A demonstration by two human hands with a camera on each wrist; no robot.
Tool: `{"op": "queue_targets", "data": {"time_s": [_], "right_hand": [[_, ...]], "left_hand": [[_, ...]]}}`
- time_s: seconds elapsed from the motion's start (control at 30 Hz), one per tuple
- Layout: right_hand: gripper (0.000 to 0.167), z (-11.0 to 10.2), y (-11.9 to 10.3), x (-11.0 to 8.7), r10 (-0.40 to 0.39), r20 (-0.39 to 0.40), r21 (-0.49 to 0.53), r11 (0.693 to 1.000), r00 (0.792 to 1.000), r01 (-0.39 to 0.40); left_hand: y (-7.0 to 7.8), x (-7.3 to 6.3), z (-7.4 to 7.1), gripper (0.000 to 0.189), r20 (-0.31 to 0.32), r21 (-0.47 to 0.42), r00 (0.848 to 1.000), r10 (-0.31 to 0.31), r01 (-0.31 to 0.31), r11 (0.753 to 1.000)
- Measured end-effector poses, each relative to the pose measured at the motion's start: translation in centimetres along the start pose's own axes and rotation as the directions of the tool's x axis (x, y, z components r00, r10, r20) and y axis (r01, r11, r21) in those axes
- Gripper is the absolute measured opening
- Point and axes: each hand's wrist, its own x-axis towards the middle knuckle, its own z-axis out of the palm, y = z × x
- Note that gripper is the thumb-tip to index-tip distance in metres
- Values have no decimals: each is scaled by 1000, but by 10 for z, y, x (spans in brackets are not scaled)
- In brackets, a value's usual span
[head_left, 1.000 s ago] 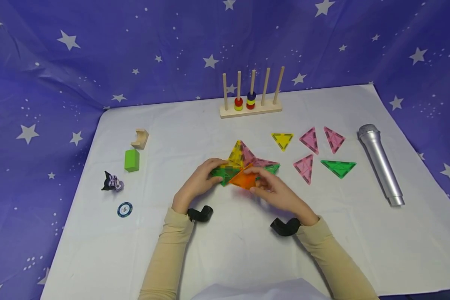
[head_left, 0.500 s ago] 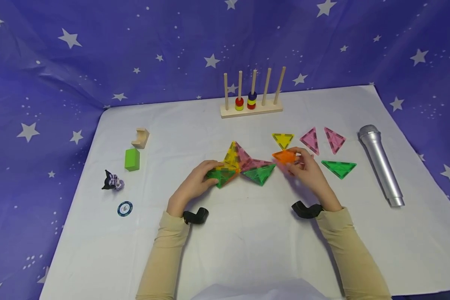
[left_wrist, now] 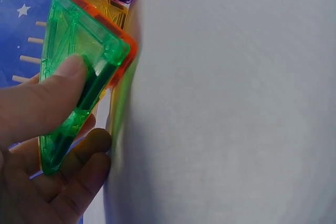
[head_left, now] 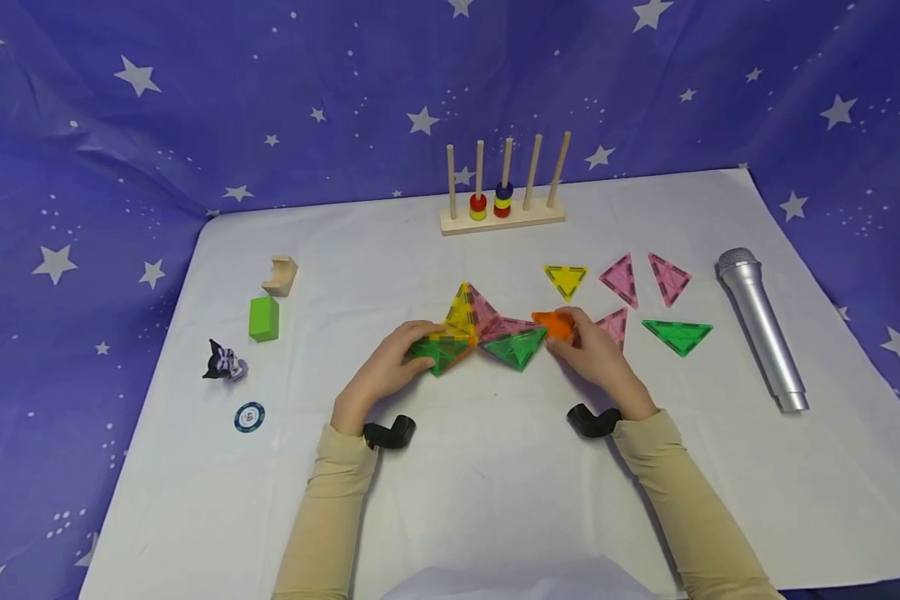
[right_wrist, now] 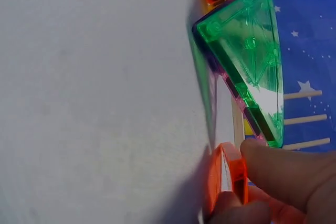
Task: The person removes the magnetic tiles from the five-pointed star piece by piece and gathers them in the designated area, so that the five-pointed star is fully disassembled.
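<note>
A star-like build of translucent magnetic tiles stands mid-table, with a yellow tile [head_left: 460, 316], pink tile [head_left: 482, 313] and right green tile [head_left: 516, 347]. My left hand [head_left: 396, 362] grips its left end; in the left wrist view the thumb lies on a green triangle tile [left_wrist: 73, 30], with an orange tile [left_wrist: 128, 59] behind it and fingers beneath. My right hand [head_left: 592, 353] pinches an orange magnetic tile [head_left: 552, 324] right at the build's right tip. In the right wrist view this orange tile [right_wrist: 239, 171] stands edge-on between thumb and fingers, below the green tile's lower corner.
Right of the build lie a yellow triangle [head_left: 566, 282], several pink triangles [head_left: 620, 281] and a green triangle [head_left: 677, 336]. A silver microphone [head_left: 765, 333] is farther right. A peg stacker [head_left: 502, 218] stands behind; a green block [head_left: 264, 320], figurine [head_left: 223, 363] and chip [head_left: 250, 417] sit left.
My right hand carried the orange tile from the build's front middle out to the right, then slightly back left to its right tip. The build shifted a little left with my left hand.
</note>
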Motion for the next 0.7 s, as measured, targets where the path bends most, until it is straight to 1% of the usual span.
{"op": "queue_targets", "data": {"time_s": [0.1, 0.2, 0.27, 0.33, 0.37, 0.43, 0.47, 0.5, 0.57, 0.6, 0.63, 0.7], "right_hand": [[43, 1, -3, 3, -7, 3, -27, 1000, 1000, 7], [37, 1, -8, 4, -44, -46, -15, 999, 998, 44], [35, 1, -12, 5, -122, -108, 24, 992, 987, 125], [34, 3, -18, 6, -242, -157, 71, 964, 958, 255], [35, 5, -22, 7, -306, -159, 96, 941, 939, 323], [39, 10, -29, 9, -424, -123, 126, 890, 897, 438], [41, 14, -33, 11, -463, -84, 135, 872, 883, 470], [44, 18, -36, 12, -488, -35, 138, 862, 872, 488], [48, 28, -42, 17, -514, 53, 121, 854, 856, 506], [49, 32, -44, 19, -521, 82, 99, 853, 850, 513], [49, 36, -46, 21, -524, 101, 79, 852, 846, 518], [47, 42, -49, 24, -535, 110, 55, 845, 838, 532]], "left_hand": [[0, -1, -1, 46, -8, -12, 1000, 0, 0, 1000], [-1, -2, -2, 46, -17, -21, 1000, 4, -4, 1000], [-2, -2, -2, 46, -22, -30, 1000, 2, -2, 1000], [-3, -2, -1, 46, -29, -43, 1000, -8, 7, 999], [-3, -3, -1, 46, -33, -50, 999, -13, 11, 999], [-3, -3, -1, 47, -45, -66, 998, -33, 30, 997], [-3, -4, 0, 48, -55, -74, 998, -42, 37, 997], [-4, -4, 0, 49, -63, -82, 997, -50, 44, 996], [-5, -6, 0, 51, -81, -106, 994, -75, 66, 992], [-6, -8, 0, 51, -86, -127, 992, -96, 84, 988], [-6, -9, 0, 51, -85, -160, 990, -113, 98, 982], [-7, -12, 0, 50, -65, -241, 988, -138, 119, 963]]}}
